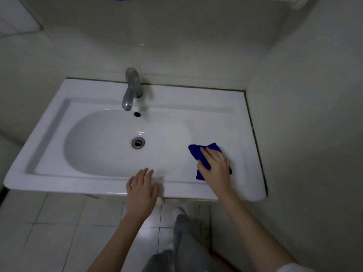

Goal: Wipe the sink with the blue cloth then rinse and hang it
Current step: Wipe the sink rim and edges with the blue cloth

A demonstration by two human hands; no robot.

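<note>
Blue cloth (204,154) lies folded on the sink (235,122) ledge, right of the basin, pinned flat under the right hand (215,167) for wiping pressure; left hand (142,187), fingers spread and holding nothing, steadies at the front rim.

sink (216,118): white ceramic, glossy and smooth, with bright reflections
blue cloth (196,152): soft fabric, matt, slightly fuzzy
tap (132,89): grey metal, dull shine
drain (138,142): metal ring, a little shiny
floor (59,228): pale tiles, smooth, faint gloss
wall (314,114): matt, plain
</note>
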